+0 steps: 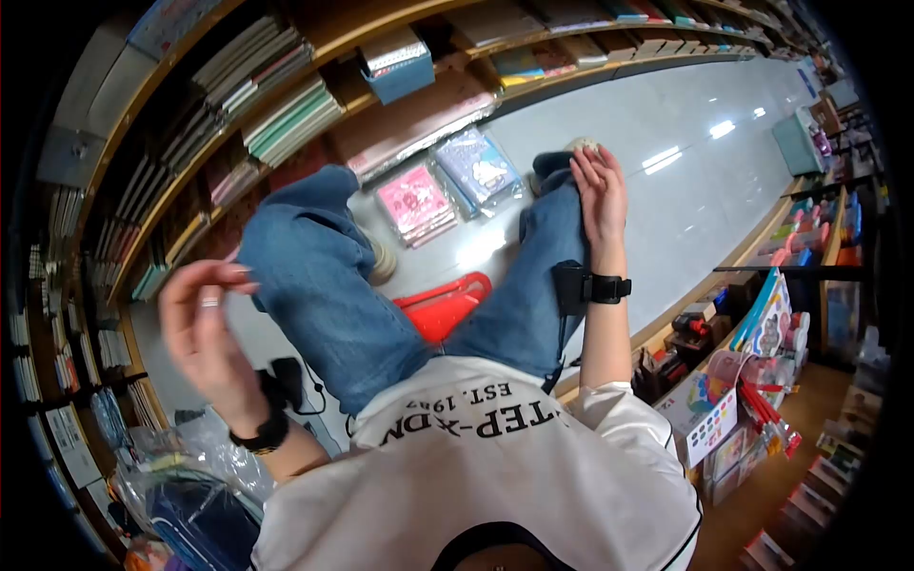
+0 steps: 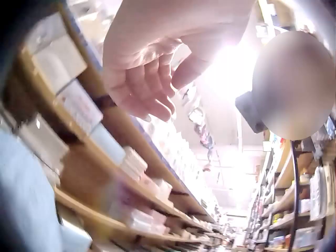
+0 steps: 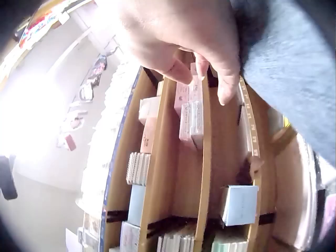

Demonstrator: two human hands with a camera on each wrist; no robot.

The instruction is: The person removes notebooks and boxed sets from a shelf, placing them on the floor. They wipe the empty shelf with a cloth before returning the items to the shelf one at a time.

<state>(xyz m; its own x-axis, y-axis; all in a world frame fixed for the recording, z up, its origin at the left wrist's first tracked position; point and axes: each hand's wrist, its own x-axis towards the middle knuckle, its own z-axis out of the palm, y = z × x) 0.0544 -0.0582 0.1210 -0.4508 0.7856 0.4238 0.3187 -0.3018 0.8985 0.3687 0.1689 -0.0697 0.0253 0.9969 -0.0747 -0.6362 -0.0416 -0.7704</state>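
My left hand (image 1: 211,328) hangs in the air beside the left knee, its fingers loosely bent and holding nothing. In the left wrist view the same hand (image 2: 157,68) shows relaxed fingers against the shelves. My right hand (image 1: 602,198) lies by the right knee, palm up, fingers slightly bent and nothing in them. On the floor between the feet sits a stack of pink notebooks (image 1: 416,203) in clear wrap. Beside it lies a purple-blue wrapped notebook (image 1: 479,169) with a white cartoon figure. Both stacks are apart from the hands.
A red plastic stool (image 1: 444,306) shows between the thighs. Wooden shelves (image 1: 328,38) with books and a blue box (image 1: 398,74) stand in front and to the left. Plastic-wrapped goods (image 1: 195,495) lie at the lower left. Racks with stationery (image 1: 724,400) line the right.
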